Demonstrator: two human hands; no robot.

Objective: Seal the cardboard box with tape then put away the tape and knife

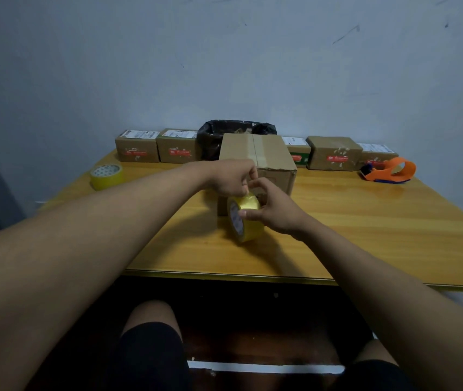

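At the middle of the wooden table (365, 221), the cardboard box (264, 156) sits with a strip of tape already running across its top. Just in front of it, the yellow tape roll (248, 218) stands on edge, the right hand (276, 210) clamped around it, thumb on the near rim. The left hand (231, 179) pinches at the roll's top, fingers together. Off left lies a second tape roll (107, 176); far right, an orange tape dispenser (391, 170). Small parcels (334, 153) and a black bag (224, 134) line the wall.
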